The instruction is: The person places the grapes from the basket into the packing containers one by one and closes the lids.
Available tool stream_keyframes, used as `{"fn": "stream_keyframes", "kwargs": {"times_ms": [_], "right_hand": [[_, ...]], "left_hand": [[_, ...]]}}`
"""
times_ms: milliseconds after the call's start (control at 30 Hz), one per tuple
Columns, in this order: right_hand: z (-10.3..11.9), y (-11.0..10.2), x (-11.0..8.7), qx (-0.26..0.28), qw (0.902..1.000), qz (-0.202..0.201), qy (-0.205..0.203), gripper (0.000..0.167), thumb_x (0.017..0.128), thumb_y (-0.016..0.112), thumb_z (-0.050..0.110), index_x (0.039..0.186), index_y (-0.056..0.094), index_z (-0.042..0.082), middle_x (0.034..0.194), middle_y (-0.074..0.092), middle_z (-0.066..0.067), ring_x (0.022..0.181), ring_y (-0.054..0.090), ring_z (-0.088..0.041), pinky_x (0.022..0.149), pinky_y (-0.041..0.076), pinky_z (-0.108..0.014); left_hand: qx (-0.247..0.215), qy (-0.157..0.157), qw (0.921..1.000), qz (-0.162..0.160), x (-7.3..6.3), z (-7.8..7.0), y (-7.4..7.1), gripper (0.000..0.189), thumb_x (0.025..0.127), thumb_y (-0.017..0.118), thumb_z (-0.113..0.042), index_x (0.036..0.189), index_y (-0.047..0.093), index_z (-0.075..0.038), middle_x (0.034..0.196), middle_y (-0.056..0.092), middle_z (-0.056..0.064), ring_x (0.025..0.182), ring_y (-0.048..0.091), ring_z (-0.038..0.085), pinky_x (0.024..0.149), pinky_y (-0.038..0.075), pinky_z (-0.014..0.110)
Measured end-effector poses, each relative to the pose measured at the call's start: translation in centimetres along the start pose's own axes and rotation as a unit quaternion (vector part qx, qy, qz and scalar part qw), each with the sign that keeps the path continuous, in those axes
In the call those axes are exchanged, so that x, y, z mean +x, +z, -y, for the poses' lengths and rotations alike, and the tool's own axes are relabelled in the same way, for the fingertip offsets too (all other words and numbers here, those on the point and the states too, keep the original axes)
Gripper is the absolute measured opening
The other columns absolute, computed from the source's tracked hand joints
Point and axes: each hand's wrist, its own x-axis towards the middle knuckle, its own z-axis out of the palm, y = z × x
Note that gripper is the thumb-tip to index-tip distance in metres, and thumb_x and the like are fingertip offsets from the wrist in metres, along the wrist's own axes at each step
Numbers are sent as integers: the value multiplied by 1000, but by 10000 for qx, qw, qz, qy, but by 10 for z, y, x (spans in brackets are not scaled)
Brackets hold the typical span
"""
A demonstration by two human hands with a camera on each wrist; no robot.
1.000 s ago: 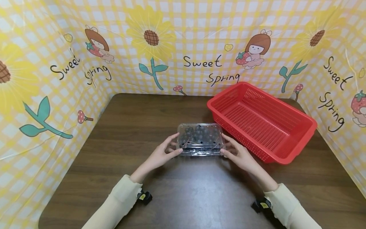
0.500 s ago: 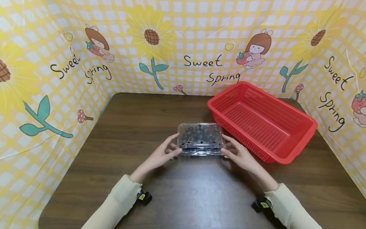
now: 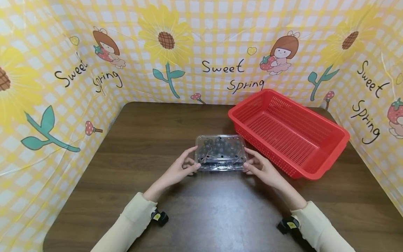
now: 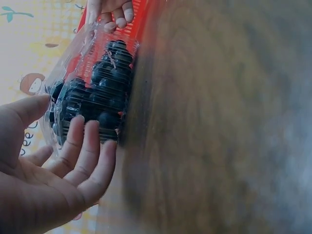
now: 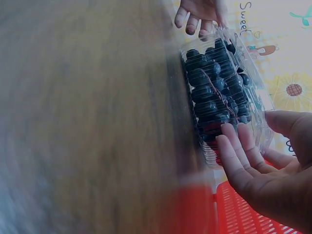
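Note:
A clear plastic clamshell box (image 3: 220, 148) of dark grapes (image 5: 207, 92), with thin stems among them, sits on the brown table in the middle of the head view. Its lid is closed, with small round holes in it. My left hand (image 3: 179, 171) holds the left end, thumb at the near corner and index finger farther along the side. At the opposite end my right hand (image 3: 264, 171) grips in the same way. In each wrist view several fingertips (image 4: 78, 129) lie against the box's ribbed end wall, with the thumb at the lid edge.
A red plastic basket (image 3: 327, 164) with slotted sides stands at the right, its near left wall close beside the box. Wood-grain table (image 3: 151, 122) lies around the hands. A yellow checked cloth (image 3: 214, 38) with printed flowers surrounds the back and sides.

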Motion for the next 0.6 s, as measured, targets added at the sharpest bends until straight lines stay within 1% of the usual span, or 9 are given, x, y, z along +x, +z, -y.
{"fn": "stream_keyframes", "kwargs": {"times_ms": [133,300,500,600], "right_hand": [[0,0,0,84,10000,10,-43,57,93,54,4,142,27,-1,93,59,-29,84,63,-43,73,55,-42],[1,0,1,121,9999,5,-21,57,93,54,3,142,27,-1,94,59,-29,85,62,-44,73,55,-43],[-1,0,1,151,9999,-24,25,56,93,54,4,143,28,0,94,59,-29,85,62,-44,73,56,-40],[-2,0,1,293,9995,-27,61,56,93,53,4,143,27,0,95,59,-31,85,62,-43,73,55,-42]], "left_hand": [[-346,-33,9994,41,0,0,1,66,92,59,-18,146,21,-24,98,61,25,88,63,38,76,55,41],[-560,-117,9984,-2,0,-1,2,66,91,60,-14,145,23,-24,98,61,25,89,62,40,77,55,42],[-637,-67,9979,-40,1,-1,3,66,91,60,-13,145,23,-20,98,59,29,88,62,41,78,54,43],[-628,-30,9980,-34,2,0,3,66,91,59,-12,146,22,-18,99,59,30,88,61,42,79,54,44]]}}
